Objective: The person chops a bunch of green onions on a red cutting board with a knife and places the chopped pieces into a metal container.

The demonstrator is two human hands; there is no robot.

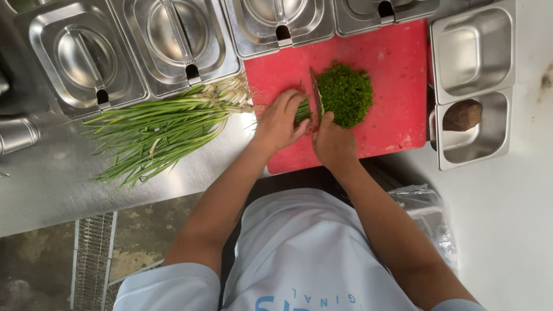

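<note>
While the left hand (280, 121) curls shut over green stalks (302, 112) mid-frame, the right hand (333, 141) grips a knife (315, 95). Chopped greens (345, 94) lie on the red board (397, 86).

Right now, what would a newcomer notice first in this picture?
The red board at top centre, with a heap of chopped greens on it. The right hand holds a knife beside the heap, while the left hand presses down a green bunch. A long bundle of scallions lies on the steel counter to the left.

One package only: clear plastic bag (429, 216), crumpled, beside the person's right forearm, below the red board. No labels, signs, screens.
</note>
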